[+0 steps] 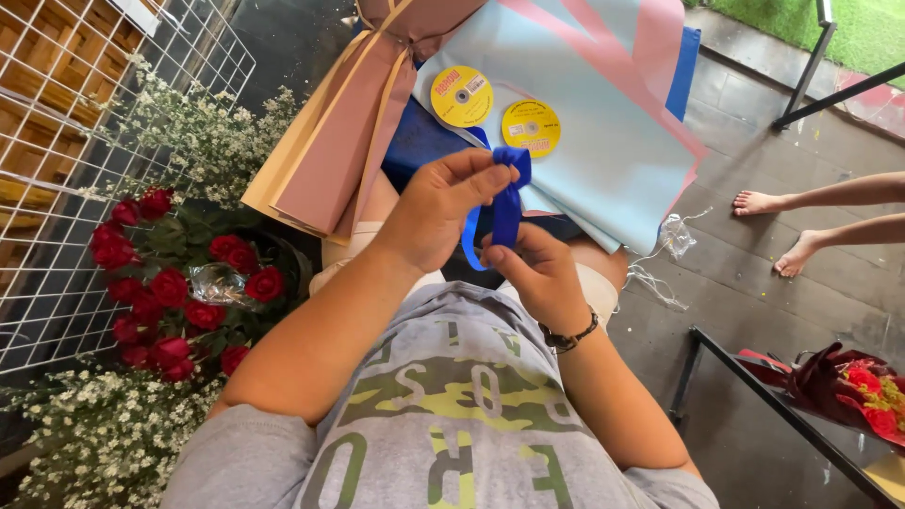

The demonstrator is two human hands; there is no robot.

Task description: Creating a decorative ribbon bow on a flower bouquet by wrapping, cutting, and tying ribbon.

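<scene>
Left of the ribbon (506, 203), red roses (170, 287) sit in a bucket among white filler flowers (203, 132), against a wire grid (57, 188); a pink wrap (344, 132) lies above and just left of the ribbon; the left hand (438, 212) pinches the ribbon's folded top between thumb and fingertips, narrow and closed on it; the blue ribbon hangs between both hands in a loop; the right hand (537, 273), just below the ribbon, grips its lower end, fingers curled shut; two yellow spools (495, 111) rest above the ribbon on pale blue paper (603, 141); far right of the ribbon, another person's bare feet (778, 226) stand on the floor. To fold well, I judge, keep the loop flat, pinch firm, tension even.
</scene>
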